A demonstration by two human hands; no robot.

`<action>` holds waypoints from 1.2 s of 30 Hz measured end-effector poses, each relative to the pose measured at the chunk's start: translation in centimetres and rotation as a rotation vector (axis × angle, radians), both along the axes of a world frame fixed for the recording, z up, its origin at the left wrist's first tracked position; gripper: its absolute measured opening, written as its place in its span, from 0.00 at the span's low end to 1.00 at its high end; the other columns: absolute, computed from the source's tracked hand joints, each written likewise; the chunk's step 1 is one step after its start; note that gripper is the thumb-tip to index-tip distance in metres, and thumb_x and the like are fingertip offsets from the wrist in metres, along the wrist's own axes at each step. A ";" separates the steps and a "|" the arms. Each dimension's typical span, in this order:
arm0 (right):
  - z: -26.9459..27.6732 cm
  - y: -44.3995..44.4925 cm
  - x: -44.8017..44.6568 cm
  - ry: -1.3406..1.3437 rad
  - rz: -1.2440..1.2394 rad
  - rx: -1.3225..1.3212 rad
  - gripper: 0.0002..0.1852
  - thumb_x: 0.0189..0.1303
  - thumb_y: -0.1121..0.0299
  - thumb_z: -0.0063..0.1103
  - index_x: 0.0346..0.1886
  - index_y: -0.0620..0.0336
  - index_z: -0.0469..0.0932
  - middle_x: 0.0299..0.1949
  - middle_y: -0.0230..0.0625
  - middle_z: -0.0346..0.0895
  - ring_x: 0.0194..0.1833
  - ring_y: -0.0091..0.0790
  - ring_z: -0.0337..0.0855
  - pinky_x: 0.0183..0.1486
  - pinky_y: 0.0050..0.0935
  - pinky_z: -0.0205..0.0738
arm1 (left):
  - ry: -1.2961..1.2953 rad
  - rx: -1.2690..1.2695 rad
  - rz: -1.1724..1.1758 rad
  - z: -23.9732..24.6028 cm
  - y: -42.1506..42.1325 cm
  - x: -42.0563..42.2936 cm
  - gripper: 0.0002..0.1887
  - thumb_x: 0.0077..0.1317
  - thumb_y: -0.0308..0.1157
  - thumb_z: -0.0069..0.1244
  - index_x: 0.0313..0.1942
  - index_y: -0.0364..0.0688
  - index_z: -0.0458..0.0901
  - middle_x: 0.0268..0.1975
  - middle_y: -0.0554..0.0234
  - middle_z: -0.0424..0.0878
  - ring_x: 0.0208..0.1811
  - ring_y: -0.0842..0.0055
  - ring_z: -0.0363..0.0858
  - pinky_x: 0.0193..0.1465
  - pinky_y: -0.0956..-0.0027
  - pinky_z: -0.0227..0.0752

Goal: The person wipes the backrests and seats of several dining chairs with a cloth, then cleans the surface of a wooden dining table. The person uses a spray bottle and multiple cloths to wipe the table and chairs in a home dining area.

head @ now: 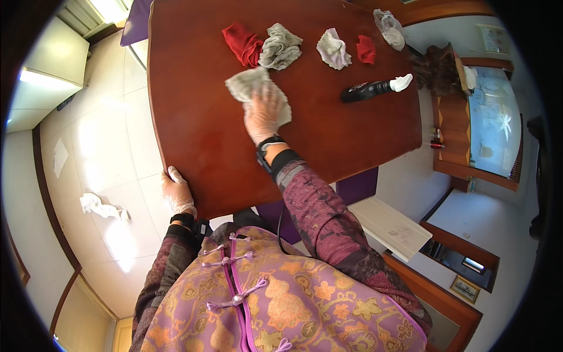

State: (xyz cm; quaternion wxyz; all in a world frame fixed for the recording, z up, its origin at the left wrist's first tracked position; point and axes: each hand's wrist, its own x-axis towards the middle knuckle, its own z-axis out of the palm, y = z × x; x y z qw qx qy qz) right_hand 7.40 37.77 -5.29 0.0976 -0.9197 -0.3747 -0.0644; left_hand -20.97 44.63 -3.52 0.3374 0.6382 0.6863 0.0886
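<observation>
My right hand [262,112], in a clear disposable glove, presses flat on a pale grey cloth [246,83] spread over a reddish-brown wooden table [211,145]. The fingers look slightly blurred. At the table's left front corner, my gloved left hand [178,189] rests on the edge with its thumb on top; some of its fingers are hidden. Beyond the right hand lie a crumpled red cloth [243,44] and a bunched grey cloth [280,47], touching each other. Farther right are a whitish textured cloth [334,49] and a small red cloth [366,49].
A black bottle with a white top [367,91] lies on its side at the table's right. Near the far right corner sits a clear plastic bag [390,31]. Purple chairs [358,187] stand against the table. A white crumpled item [103,207] lies on the tiled floor [140,189].
</observation>
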 end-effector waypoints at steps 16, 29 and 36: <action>4.6 -11.2 -12.9 0.263 0.649 0.009 0.29 0.68 0.64 0.58 0.73 0.49 0.71 0.75 0.43 0.63 0.77 0.51 0.59 0.80 0.59 0.48 | 0.055 0.019 -0.052 -0.2 0.2 -0.3 0.29 0.81 0.52 0.37 0.64 0.35 0.76 0.58 0.33 0.83 0.59 0.40 0.80 0.62 0.49 0.73; 3.6 -8.9 -9.1 0.306 0.549 -0.109 0.32 0.68 0.62 0.59 0.76 0.48 0.67 0.78 0.48 0.58 0.79 0.56 0.55 0.79 0.65 0.45 | 0.009 -0.039 -0.017 0.7 0.1 -0.3 0.28 0.80 0.50 0.40 0.64 0.33 0.76 0.57 0.34 0.84 0.59 0.42 0.81 0.64 0.50 0.73; 2.6 9.0 -4.8 0.165 0.567 -0.099 0.34 0.69 0.60 0.61 0.78 0.48 0.63 0.78 0.47 0.58 0.79 0.55 0.55 0.78 0.64 0.47 | 0.052 0.016 -0.042 0.1 0.0 -0.4 0.26 0.79 0.48 0.42 0.61 0.33 0.77 0.50 0.36 0.85 0.55 0.42 0.79 0.60 0.47 0.71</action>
